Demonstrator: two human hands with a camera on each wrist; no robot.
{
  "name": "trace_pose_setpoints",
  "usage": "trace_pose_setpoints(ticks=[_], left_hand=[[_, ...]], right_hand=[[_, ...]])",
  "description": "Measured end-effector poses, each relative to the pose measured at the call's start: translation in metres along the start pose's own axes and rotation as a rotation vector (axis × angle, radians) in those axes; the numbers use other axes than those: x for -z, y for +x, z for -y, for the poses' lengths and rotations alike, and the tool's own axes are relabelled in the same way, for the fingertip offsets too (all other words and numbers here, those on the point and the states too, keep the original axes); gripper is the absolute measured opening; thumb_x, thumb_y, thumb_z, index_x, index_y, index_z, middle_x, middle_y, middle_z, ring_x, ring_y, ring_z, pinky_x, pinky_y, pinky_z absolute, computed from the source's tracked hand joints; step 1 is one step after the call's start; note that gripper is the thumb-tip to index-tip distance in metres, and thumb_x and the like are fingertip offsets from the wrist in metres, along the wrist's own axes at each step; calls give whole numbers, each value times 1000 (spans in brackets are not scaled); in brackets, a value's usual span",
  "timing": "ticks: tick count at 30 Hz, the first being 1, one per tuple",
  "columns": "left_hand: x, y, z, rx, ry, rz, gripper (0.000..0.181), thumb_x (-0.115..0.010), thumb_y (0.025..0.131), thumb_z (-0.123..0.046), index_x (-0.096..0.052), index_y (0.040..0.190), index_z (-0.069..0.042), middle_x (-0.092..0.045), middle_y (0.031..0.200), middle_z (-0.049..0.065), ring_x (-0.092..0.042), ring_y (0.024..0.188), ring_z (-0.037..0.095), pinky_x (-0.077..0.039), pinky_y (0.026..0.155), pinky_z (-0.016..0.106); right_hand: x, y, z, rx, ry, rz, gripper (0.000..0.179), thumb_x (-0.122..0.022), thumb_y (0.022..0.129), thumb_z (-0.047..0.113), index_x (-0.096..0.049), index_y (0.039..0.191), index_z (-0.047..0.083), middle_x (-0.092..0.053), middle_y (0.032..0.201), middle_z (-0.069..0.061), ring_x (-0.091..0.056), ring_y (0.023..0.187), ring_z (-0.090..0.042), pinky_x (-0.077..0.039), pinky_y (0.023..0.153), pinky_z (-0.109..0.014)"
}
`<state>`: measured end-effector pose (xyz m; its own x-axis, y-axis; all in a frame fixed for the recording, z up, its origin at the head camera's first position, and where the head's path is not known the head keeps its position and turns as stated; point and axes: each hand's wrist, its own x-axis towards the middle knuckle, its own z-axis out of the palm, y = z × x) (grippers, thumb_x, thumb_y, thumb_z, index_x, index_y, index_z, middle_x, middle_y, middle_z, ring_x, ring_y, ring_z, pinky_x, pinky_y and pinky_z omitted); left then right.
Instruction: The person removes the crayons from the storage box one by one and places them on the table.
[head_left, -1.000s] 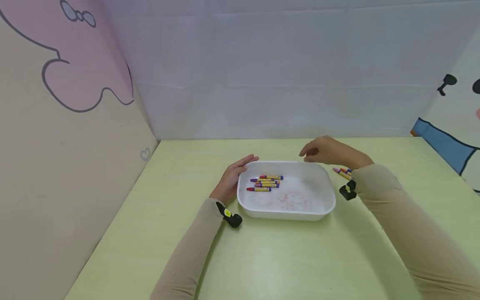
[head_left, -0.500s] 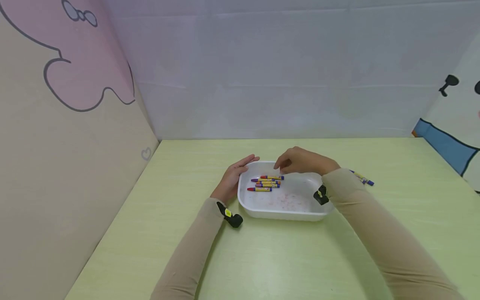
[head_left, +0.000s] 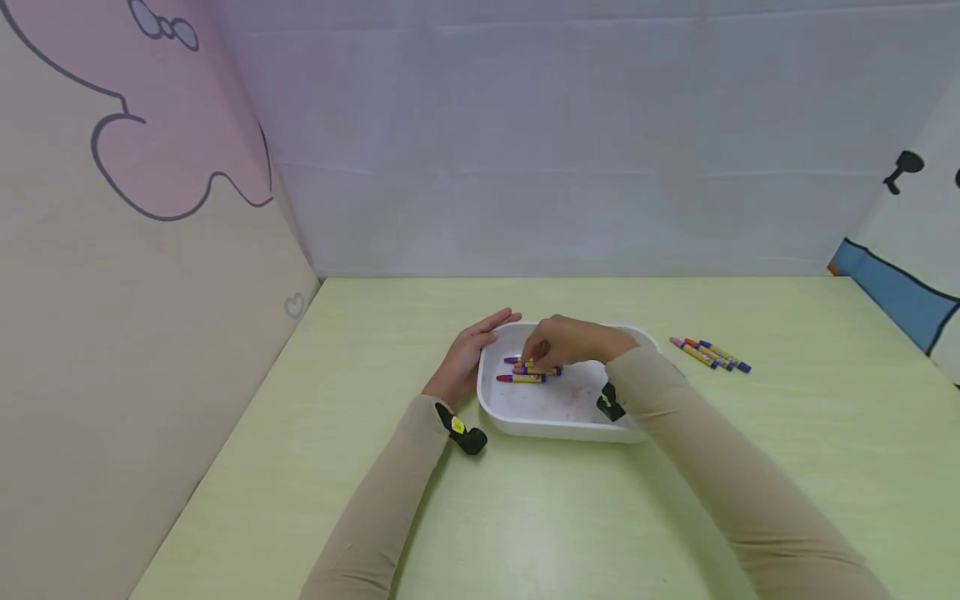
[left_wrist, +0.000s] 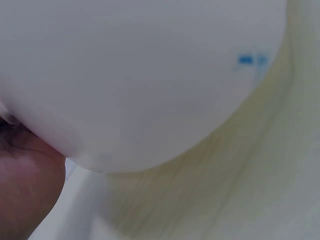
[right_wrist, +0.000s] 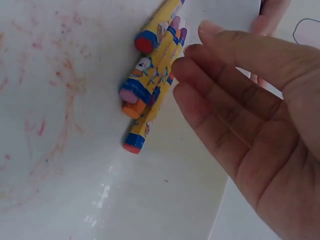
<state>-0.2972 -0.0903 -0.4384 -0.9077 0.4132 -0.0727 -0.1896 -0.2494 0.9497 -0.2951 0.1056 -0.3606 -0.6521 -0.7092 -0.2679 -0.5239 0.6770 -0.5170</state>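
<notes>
My left hand (head_left: 461,362) holds the white tray (head_left: 566,430) by its left side, thumb at the rim and fingers along the outer wall. Inside, a red crayon (head_left: 521,378) lies nearest me, with several more in yellow wrappers beside it. My right hand (head_left: 576,340) reaches over the tray, its fingertips close above those crayons and partly covering them in the head view. In the right wrist view, the fingers of the right hand (right_wrist: 250,105) are loosely bent with nothing between them, next to the bunched crayons (right_wrist: 155,70). The left wrist view shows mostly the tray's outside (left_wrist: 140,90).
To the right of the tray, three crayons (head_left: 694,353) lie side by side on the light green table (head_left: 555,517). Red crayon marks (right_wrist: 67,95) streak the tray floor. A pale wall (head_left: 570,150) stands behind the table, with printed side walls.
My right hand has moved left from beyond the tray's back right rim to over the crayons inside. The crayons on the table at right have come fully into sight. My left hand stays put.
</notes>
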Motion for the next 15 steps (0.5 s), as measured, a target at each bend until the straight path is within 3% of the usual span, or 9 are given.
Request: trace_pose_setpoints(ticks=[8, 15], left_hand=[[1, 1, 0, -1, 7, -3, 50, -30, 99, -4, -36, 149, -8, -44, 149, 6, -36, 141, 20, -26, 118, 38], [1, 2, 0, -7, 10, -2, 50, -30, 99, -4, -36, 149, -7, -44, 149, 6, -36, 141, 19, -26, 118, 37]], right_hand=[[-12, 12, 5, 8, -22, 28, 22, -67, 85, 5, -73, 105, 7, -67, 88, -2, -55, 71, -9, -49, 66, -21], [-19, 17, 10, -64, -36, 26, 16, -72, 83, 7, -72, 99, 10, -62, 84, 1, -53, 76, -11, -46, 71, -21]])
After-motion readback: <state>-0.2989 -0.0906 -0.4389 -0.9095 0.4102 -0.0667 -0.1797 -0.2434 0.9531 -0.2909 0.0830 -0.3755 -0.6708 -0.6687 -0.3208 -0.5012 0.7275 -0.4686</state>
